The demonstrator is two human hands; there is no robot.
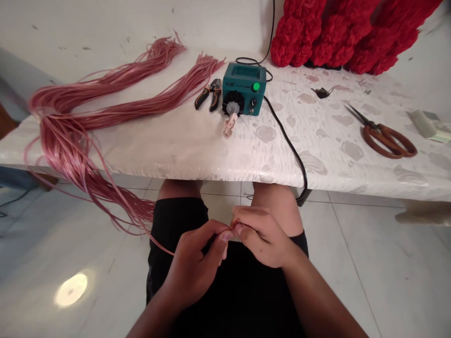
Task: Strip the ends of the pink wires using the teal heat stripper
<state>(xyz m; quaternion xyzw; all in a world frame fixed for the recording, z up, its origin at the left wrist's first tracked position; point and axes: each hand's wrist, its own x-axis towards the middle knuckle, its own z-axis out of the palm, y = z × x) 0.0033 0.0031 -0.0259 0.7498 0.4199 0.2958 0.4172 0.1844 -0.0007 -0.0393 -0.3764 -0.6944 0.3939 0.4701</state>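
The teal box [244,89] serves as the reference point; it stands on the table [338,155], near the far edge. A black gear wheel [233,103] is mounted on the front of the box, and a pale clip [229,124] hangs below the wheel. A black cable [285,131] runs from the right side of the box and drops over the near table edge. Immediately left of the box lie orange-and-black cutters [209,95]. Farther left lie the pink cords [66,136], in long loose lengths; part of the bundle hangs over the table edge. Right of the box are a small dark object [321,92], rust-handled scissors [385,141], and a flat packet [426,124]. Red ruffled material [317,33] is heaped behind the box.

Both hands are in front of the box, below the table edge, above the black shorts [176,225]. The left hand [197,263] and right hand [262,234] are close together, fingers curled. Their fingertips [243,230] meet and pinch a reddish strand [234,226], too small to detail. A loose length of the cords reaches down to the back of the left hand.
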